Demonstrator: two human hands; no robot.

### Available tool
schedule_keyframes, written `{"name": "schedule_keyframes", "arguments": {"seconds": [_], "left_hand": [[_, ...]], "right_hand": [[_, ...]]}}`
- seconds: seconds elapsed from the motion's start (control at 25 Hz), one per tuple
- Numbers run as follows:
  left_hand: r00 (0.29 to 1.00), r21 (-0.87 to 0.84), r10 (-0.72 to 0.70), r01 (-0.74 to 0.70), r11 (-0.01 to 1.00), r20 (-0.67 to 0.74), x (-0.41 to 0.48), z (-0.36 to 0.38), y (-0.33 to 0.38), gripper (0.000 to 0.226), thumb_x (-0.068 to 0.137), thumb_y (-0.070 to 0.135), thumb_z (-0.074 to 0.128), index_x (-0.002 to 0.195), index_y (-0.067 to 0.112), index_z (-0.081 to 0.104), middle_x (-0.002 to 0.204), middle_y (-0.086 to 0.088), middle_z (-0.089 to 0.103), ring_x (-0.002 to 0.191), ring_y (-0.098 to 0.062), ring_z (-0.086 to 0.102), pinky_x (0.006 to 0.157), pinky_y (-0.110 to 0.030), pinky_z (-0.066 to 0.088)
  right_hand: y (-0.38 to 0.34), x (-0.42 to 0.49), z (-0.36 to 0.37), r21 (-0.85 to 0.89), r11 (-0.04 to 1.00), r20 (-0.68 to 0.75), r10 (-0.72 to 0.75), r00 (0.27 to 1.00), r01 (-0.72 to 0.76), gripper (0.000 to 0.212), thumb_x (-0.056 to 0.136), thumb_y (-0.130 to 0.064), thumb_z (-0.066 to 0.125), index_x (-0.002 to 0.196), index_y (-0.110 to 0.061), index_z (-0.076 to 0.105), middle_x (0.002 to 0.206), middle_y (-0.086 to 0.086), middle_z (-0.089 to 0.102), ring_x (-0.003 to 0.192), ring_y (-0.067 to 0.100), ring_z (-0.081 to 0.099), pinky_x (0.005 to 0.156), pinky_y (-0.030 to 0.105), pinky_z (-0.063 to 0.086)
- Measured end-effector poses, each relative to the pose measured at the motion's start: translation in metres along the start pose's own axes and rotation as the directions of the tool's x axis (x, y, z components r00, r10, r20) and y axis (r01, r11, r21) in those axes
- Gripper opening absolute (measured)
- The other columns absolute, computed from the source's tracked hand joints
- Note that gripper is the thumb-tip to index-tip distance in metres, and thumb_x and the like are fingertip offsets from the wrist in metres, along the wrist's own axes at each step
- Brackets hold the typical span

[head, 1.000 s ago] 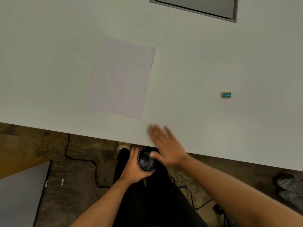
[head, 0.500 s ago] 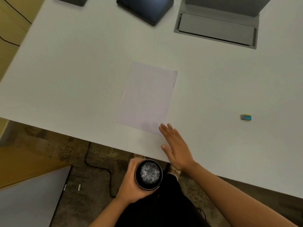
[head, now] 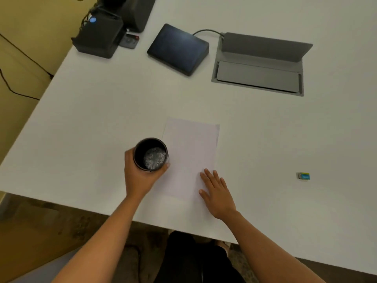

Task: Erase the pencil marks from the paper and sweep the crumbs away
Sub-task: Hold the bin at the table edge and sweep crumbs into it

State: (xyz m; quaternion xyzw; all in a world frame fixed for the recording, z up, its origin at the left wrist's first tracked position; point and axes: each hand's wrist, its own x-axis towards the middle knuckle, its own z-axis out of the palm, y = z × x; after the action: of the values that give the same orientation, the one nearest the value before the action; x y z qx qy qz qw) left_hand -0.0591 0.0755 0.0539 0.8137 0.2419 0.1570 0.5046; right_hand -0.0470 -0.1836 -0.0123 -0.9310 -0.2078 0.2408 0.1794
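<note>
The paper [head: 188,156] lies flat near the front edge of the white bench [head: 102,109], its long axis running away from the person, tilted slightly right. The right hand [head: 217,193] rests open and flat, fingers spread, on its near right corner. The left hand [head: 140,174] is wrapped around an upright black cup [head: 151,154] with pale crumbs inside, at the paper's left edge. The eraser [head: 303,176] lies well apart on the right.
</note>
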Motion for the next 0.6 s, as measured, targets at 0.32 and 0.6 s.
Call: {"name": "schedule_keyframes", "arguments": {"seconds": [0.32,0.6], "left_hand": [[0.998,0.045,-0.066,0.065,0.997,0.006,0.111,0.044,0.001,0.082,0.054,0.029,0.100,0.120,0.011,0.054,0.117,-0.001,0.056,0.103,-0.013,0.056,0.089,-0.029,0.048],[0.998,0.035,-0.045,0.043,0.998,0.042,0.159,0.086,0.001,0.085,0.054,0.025,0.100,0.123,0.007,0.054,0.122,-0.009,0.054,0.107,-0.016,0.055,0.090,-0.026,0.045]], "right_hand": [[0.037,-0.018,-0.012,-0.009,0.986,-0.032,0.167,0.986,-0.167,0.056,0.099,-0.044,0.025,0.148,-0.039,-0.002,0.156,-0.019,-0.009,0.142,0.009,-0.018,0.119,0.036,-0.001],[0.049,-0.015,-0.018,0.013,0.962,-0.076,0.273,0.959,-0.273,0.057,0.100,-0.044,0.027,0.147,-0.042,-0.006,0.154,-0.022,-0.014,0.142,0.008,-0.019,0.118,0.035,-0.004]]}}
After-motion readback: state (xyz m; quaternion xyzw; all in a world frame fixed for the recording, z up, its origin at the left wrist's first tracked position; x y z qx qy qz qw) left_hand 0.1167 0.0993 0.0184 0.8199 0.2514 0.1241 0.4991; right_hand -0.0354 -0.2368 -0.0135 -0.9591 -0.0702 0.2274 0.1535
